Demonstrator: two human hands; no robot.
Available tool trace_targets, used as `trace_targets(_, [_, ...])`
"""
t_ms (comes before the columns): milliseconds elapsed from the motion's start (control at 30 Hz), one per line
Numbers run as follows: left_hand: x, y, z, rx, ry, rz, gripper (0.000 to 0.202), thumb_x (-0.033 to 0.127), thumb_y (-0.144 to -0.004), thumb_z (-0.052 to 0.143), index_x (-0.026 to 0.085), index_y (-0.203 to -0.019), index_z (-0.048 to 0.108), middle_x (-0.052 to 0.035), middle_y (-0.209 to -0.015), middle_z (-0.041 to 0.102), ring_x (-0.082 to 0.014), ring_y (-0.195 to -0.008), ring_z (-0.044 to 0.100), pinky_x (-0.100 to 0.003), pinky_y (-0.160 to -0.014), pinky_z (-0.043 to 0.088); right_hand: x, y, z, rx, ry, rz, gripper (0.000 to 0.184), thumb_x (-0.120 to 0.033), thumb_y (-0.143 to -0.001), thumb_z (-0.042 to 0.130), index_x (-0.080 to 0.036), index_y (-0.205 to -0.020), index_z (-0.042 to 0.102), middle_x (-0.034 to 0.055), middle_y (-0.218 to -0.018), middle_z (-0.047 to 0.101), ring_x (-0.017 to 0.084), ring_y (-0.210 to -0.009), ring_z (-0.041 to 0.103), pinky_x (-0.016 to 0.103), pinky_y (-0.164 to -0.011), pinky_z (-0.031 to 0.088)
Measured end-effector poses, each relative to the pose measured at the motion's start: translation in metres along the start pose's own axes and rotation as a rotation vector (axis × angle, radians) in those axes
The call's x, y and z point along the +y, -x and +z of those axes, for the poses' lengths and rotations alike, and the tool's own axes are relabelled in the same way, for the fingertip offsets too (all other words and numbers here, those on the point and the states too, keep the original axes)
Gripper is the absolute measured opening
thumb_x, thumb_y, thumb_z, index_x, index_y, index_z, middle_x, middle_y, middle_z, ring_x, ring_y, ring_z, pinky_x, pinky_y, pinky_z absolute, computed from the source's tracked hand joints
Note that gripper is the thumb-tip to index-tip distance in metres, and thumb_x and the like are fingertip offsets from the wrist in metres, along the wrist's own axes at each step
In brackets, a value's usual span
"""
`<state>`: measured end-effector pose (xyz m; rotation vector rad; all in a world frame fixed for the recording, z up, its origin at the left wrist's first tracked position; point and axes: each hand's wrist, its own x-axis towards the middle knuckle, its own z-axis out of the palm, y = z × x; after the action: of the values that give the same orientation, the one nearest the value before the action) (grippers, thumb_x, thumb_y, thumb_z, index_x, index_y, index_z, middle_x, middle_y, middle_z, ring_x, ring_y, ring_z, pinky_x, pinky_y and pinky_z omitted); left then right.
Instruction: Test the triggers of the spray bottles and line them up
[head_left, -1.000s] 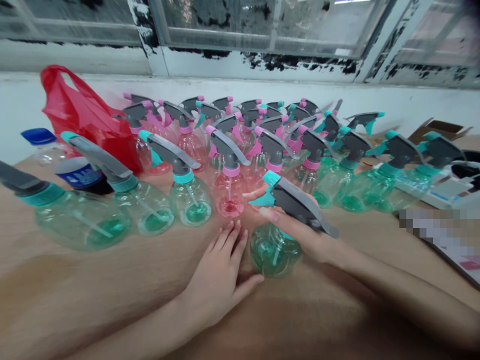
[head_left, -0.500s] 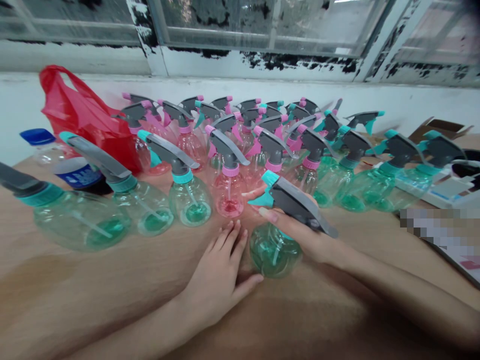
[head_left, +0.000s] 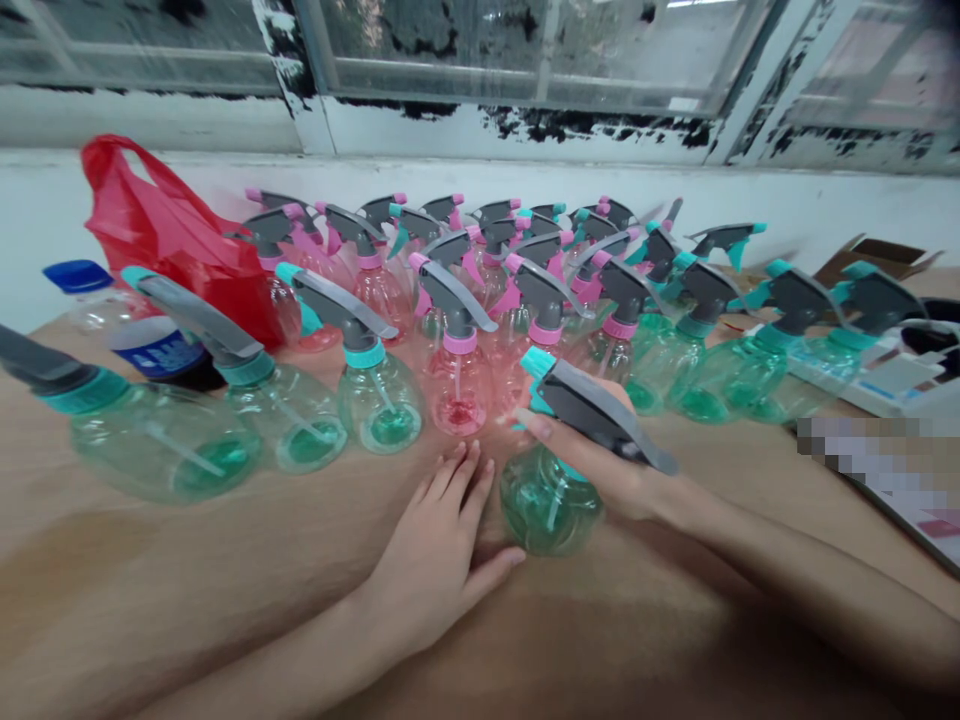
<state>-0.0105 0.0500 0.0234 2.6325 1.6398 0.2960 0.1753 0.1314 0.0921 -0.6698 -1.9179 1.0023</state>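
Observation:
A green spray bottle (head_left: 551, 505) stands on the brown table (head_left: 225, 590) in front of me. My right hand (head_left: 600, 460) is wrapped around its neck under the grey trigger head (head_left: 592, 410) with the teal nozzle. My left hand (head_left: 442, 555) lies flat on the table beside the bottle's base, fingers stretched out, thumb touching the bottle. Behind them stand several green and pink spray bottles in rows, such as a pink one (head_left: 457, 380).
A red plastic bag (head_left: 172, 240) and a blue-capped water bottle (head_left: 127, 320) sit at the back left. A cardboard box (head_left: 877, 255) and a white flat box (head_left: 892, 375) are at the right. A white wall and window run behind.
The trigger head in my right hand has turned slightly, its teal nozzle swinging to the right. My left hand has stayed put.

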Motion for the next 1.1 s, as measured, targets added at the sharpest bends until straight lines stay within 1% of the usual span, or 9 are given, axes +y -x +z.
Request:
trace_targets(100, [0.000,0.000,0.000,-0.003,-0.014,0.005,0.080,0.060,-0.092,0.051,0.000,-0.143,0.040,-0.0253,-0.151,0.034,-0.0387,-0.139,0.032,-0.053,-0.109,0.033,-0.001,0.000,-0.001,-0.012,-0.002,0.002,0.026,-0.039,-0.090,0.060,-0.022,-0.072,0.050,-0.0042,-0.066,0.044,0.011,-0.058,0.046,0.026,-0.054,0.041])
trace_targets(233, [0.000,0.000,0.000,-0.003,-0.007,0.007,0.079,0.061,-0.093,0.048,0.000,-0.143,0.040,-0.0252,-0.151,0.033,-0.0381,-0.140,0.031,-0.054,-0.109,0.033,-0.001,0.000,0.000,0.000,-0.056,0.030,0.020,-0.043,-0.088,0.062,-0.023,-0.085,0.058,-0.0020,-0.072,0.055,0.015,-0.069,0.057,0.029,-0.064,0.048])
trace_targets(400, [0.000,0.001,0.000,0.007,0.018,0.002,0.077,0.060,-0.092,0.051,0.003,-0.142,0.042,-0.0247,-0.151,0.033,-0.0380,-0.139,0.032,-0.054,-0.109,0.032,-0.003,0.000,0.002,0.002,-0.075,0.051,0.016,-0.039,-0.088,0.062,-0.024,-0.095,0.061,-0.0030,-0.074,0.053,0.013,-0.066,0.056,0.032,-0.075,0.050])
trace_targets(533, [0.000,0.001,0.001,0.024,0.044,-0.006,0.072,0.058,-0.091,0.053,0.007,-0.141,0.044,-0.0224,-0.151,0.036,-0.0372,-0.139,0.033,-0.054,-0.109,0.032,-0.001,0.001,0.002,-0.005,-0.085,0.069,0.019,-0.042,-0.089,0.062,-0.024,-0.097,0.062,-0.0026,-0.074,0.054,0.014,-0.067,0.056,0.032,-0.075,0.050])
trace_targets(667, [-0.001,0.002,0.000,0.050,0.111,0.002,0.072,0.056,-0.090,0.056,0.010,-0.143,0.039,-0.0211,-0.149,0.040,-0.0366,-0.137,0.035,-0.054,-0.107,0.034,0.003,0.002,0.002,-0.004,-0.074,0.072,0.022,-0.043,-0.089,0.061,-0.026,-0.102,0.063,-0.0019,-0.076,0.057,0.017,-0.075,0.061,0.032,-0.073,0.052])
trace_targets(767, [-0.002,0.003,-0.002,0.119,0.204,0.021,0.070,0.052,-0.090,0.058,0.012,-0.143,0.035,-0.0200,-0.144,0.046,-0.0353,-0.133,0.041,-0.055,-0.107,0.035,0.002,0.003,0.004,-0.005,-0.055,0.083,0.022,-0.045,-0.089,0.060,-0.026,-0.100,0.062,-0.0005,-0.082,0.062,0.018,-0.078,0.062,0.032,-0.072,0.053])
trace_targets(867, [-0.002,0.005,-0.006,0.242,0.301,0.015,0.066,0.048,-0.090,0.058,0.017,-0.142,0.032,-0.0161,-0.139,0.051,-0.0341,-0.128,0.046,-0.054,-0.105,0.038,-0.003,0.003,0.012,-0.004,-0.059,0.074,0.024,-0.045,-0.090,0.059,-0.027,-0.106,0.062,0.0007,-0.092,0.066,0.018,-0.082,0.064,0.033,-0.076,0.054])
trace_targets(967, [-0.001,0.009,-0.010,0.324,0.400,0.023,0.068,0.044,-0.088,0.060,0.022,-0.143,0.026,-0.0138,-0.140,0.049,-0.0341,-0.128,0.047,-0.054,-0.103,0.040,-0.010,0.001,0.027,-0.002,-0.095,0.047,0.026,-0.042,-0.089,0.060,-0.027,-0.111,0.062,0.0016,-0.102,0.066,0.019,-0.090,0.065,0.035,-0.084,0.054])
trace_targets(1100, [0.000,0.020,-0.019,0.371,0.575,-0.017,0.070,0.042,-0.087,0.063,0.024,-0.141,0.025,-0.0142,-0.141,0.047,-0.0334,-0.129,0.046,-0.053,-0.104,0.041,-0.021,-0.002,0.056,-0.051,-0.158,0.063,0.027,-0.041,-0.088,0.062,-0.027,-0.110,0.061,0.0014,-0.093,0.066,0.020,-0.090,0.065,0.036,-0.084,0.054])
